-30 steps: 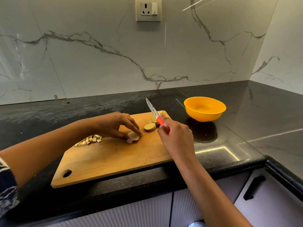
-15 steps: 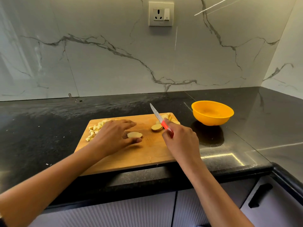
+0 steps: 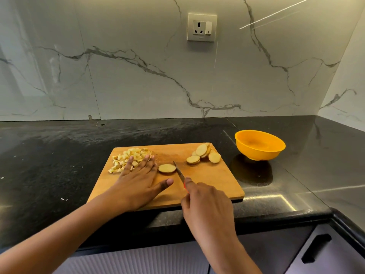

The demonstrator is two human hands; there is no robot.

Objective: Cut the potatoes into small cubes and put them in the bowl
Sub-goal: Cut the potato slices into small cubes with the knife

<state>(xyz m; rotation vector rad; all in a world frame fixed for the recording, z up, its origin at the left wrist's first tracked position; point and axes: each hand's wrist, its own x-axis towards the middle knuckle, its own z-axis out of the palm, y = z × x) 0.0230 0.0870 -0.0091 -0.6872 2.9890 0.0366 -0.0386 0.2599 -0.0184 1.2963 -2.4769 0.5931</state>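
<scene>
A wooden cutting board (image 3: 207, 180) lies on the black counter. One round potato slice (image 3: 167, 168) sits at the board's middle. My left hand (image 3: 138, 180) lies flat on the board just left of that slice, fingers straight, fingertips at a pile of small potato cubes (image 3: 128, 158). My right hand (image 3: 205, 202) grips the red handle of a small knife (image 3: 178, 172), whose blade rests against the slice's right side. More potato slices (image 3: 204, 155) are stacked at the board's far right corner. The orange bowl (image 3: 259, 152) stands to the right of the board.
The black stone counter (image 3: 59, 165) runs to a marble wall with a power socket (image 3: 201, 27). The counter's front edge is close under my wrists, with cabinet doors and a black handle (image 3: 316, 248) below. Small crumbs dot the counter on the left.
My left hand let go of the slice and flattened on the board beside it. The knife came down from the air to the slice's right side. The camera view tilted and shifted.
</scene>
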